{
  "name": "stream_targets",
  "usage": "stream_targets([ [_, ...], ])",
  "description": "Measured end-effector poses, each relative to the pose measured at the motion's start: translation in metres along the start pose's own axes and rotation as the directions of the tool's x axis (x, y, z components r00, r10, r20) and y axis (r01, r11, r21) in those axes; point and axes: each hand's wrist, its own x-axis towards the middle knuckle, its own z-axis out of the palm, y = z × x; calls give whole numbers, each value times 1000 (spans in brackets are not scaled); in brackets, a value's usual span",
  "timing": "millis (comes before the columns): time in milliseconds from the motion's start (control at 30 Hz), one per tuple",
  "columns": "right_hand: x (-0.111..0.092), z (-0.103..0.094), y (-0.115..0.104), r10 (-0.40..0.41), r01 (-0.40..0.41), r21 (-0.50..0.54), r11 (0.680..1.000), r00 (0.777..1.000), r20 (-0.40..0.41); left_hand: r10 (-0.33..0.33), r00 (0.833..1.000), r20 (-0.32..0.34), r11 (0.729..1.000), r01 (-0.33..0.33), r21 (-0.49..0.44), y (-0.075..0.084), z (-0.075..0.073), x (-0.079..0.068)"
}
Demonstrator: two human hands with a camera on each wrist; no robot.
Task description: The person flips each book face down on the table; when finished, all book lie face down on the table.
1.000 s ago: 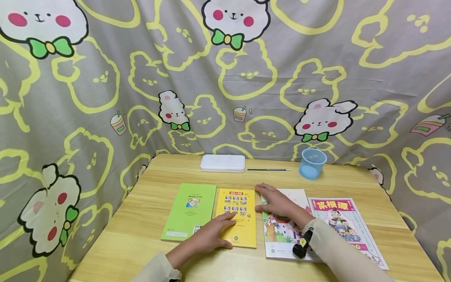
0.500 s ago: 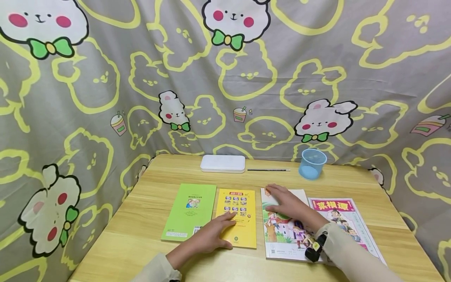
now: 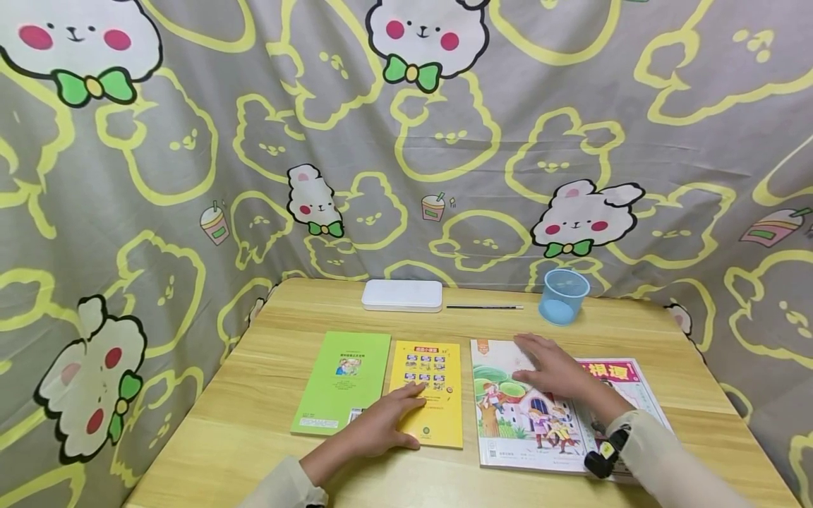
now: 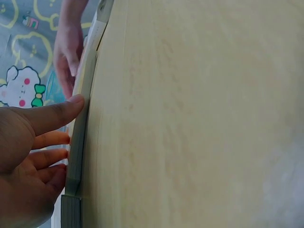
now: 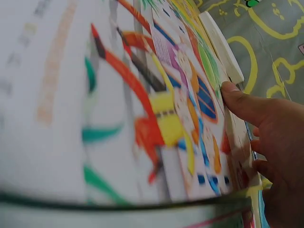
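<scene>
Sliding rightward over the last second, the right hand (image 3: 555,370), fingers spread flat, uncovers the picture book (image 3: 517,409); left hand (image 3: 381,423) stays flat on the yellow booklet (image 3: 428,388), at nine o'clock

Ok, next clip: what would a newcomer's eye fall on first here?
Probably the row of four bright books along the near half of the wooden table: a green book, a yellow book, a picture book and a red-titled magazine. The left hand rests on the yellow book and the right hand lies flat across the picture book. Behind hangs a grey bunny-print curtain.
</scene>
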Motion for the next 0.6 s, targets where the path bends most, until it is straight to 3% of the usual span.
stream_targets([
  [267, -12, -13, 23, 33, -33, -9, 999, 999, -13, -2, 1000, -4, 1000, 2, -3, 1, 0, 0],
  [600, -21, -21, 40, 59, -59, 72, 996, 998, 2, -2, 1000, 0, 1000, 2, -1, 1, 0, 0],
])
